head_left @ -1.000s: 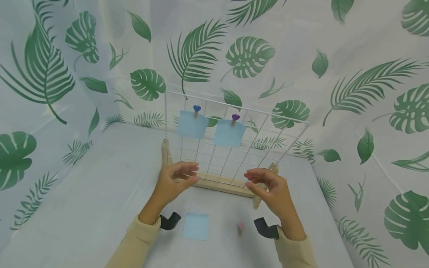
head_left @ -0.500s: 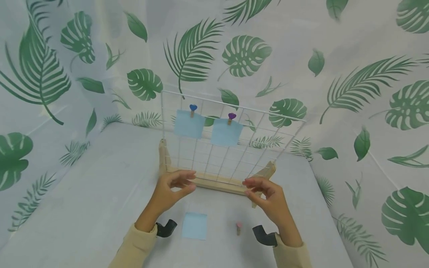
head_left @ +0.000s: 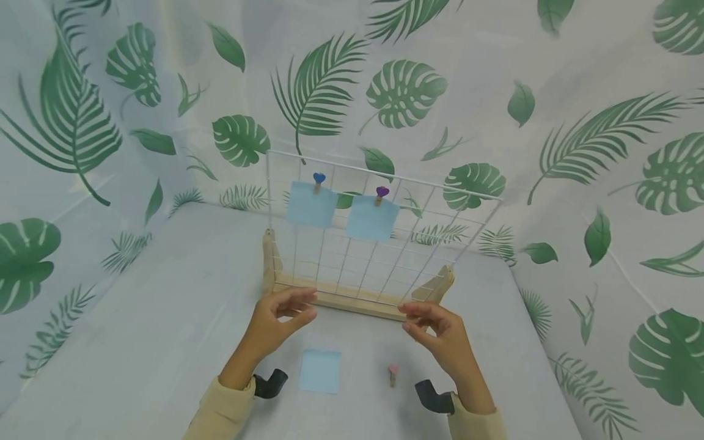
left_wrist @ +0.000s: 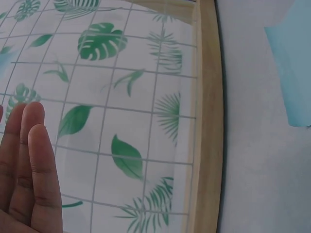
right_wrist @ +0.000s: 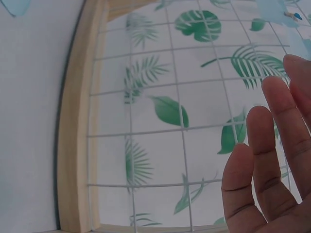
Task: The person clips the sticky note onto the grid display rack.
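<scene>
Two light blue paper squares hang on a white wire grid [head_left: 440, 226]. A clothespin with a blue heart [head_left: 319, 178] holds the left paper [head_left: 310, 206]; one with a purple heart [head_left: 382, 192] holds the right paper [head_left: 371, 220]. In the head view my left hand [head_left: 277, 318] hovers before the left part of the wooden base, and my right hand [head_left: 440, 330] before its right end. Both have relaxed, slightly bent fingers and hold nothing. A third blue paper [head_left: 320, 371] lies flat on the table between them, with a pink-heart clothespin [head_left: 393, 374] to its right.
The grid stands in a wooden base [head_left: 357, 304] with upright feet at both ends. A black curved piece [head_left: 271, 384] sits at the left wrist, another [head_left: 433, 396] at the right. Leaf-printed sheeting [head_left: 407, 91] surrounds the white table [head_left: 181, 293].
Both hands have sunk slightly toward the near side of the table, still holding nothing. The papers, clothespins and grid stay in place; the head view shifts a little.
</scene>
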A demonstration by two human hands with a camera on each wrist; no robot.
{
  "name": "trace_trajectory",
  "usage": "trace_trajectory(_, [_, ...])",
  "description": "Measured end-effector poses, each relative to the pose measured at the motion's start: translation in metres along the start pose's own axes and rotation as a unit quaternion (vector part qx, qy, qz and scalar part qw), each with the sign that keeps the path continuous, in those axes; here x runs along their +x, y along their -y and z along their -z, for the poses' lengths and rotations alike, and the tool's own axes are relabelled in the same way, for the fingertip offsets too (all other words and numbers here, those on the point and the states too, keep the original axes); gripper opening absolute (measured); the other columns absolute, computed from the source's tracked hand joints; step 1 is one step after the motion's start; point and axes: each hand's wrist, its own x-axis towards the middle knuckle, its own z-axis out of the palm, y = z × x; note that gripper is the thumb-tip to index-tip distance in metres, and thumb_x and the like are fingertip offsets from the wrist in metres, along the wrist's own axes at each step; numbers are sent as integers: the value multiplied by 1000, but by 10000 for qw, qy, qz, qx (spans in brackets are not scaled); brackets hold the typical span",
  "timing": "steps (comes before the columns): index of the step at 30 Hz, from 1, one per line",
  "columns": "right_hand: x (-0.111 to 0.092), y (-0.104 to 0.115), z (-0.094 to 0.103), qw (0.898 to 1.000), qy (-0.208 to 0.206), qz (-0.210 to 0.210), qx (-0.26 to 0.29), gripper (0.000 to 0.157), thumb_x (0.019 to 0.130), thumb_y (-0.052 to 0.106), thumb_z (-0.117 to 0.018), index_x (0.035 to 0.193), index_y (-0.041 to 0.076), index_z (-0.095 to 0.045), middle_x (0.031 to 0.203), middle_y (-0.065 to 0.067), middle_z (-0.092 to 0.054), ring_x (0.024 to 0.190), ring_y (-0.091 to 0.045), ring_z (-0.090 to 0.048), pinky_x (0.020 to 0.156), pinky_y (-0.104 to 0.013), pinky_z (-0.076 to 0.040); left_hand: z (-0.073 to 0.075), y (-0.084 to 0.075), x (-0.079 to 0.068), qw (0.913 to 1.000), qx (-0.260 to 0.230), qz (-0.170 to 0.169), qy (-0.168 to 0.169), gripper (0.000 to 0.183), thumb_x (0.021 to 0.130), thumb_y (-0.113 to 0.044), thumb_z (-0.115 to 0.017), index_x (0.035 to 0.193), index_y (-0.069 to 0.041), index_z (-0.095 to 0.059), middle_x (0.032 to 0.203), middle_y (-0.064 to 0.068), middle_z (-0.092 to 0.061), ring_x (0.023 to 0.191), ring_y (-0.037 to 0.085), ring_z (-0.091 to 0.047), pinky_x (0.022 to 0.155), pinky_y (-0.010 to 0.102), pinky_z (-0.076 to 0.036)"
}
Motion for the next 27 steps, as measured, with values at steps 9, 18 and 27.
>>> trace_trajectory(9, [-10, -3, 1, 9992, -199, -353, -36, 25, 87, -20, -75, 111, -11, -72, 116, 13, -78, 99, -5, -69, 83, -17, -56, -4, 3, -8, 9990, 170, 411, -32, 35, 100, -6, -76, 134, 0, -72, 126, 22, -75, 104, 12, -73, 90, 27, -60])
trace_trajectory(18, [-22, -8, 1, 9971, -319, -692, -65, 24, 88, -18, -76, 111, -11, -73, 114, 10, -78, 98, -7, -69, 84, -18, -56, -7, 7, -15, 9961, 124, 874, -57, 34, 102, -11, -76, 134, 0, -72, 126, 18, -76, 108, 13, -72, 93, 26, -59])
trace_trajectory(27, [-39, -19, 0, 9941, -276, -1043, -105, 21, 91, -13, -75, 111, -8, -74, 111, 2, -79, 96, -9, -70, 79, -21, -58, -14, 15, -24, 9881, 58, 1538, -31, 36, 103, -16, -76, 135, -2, -72, 128, 20, -75, 111, 14, -73, 94, 25, -58])
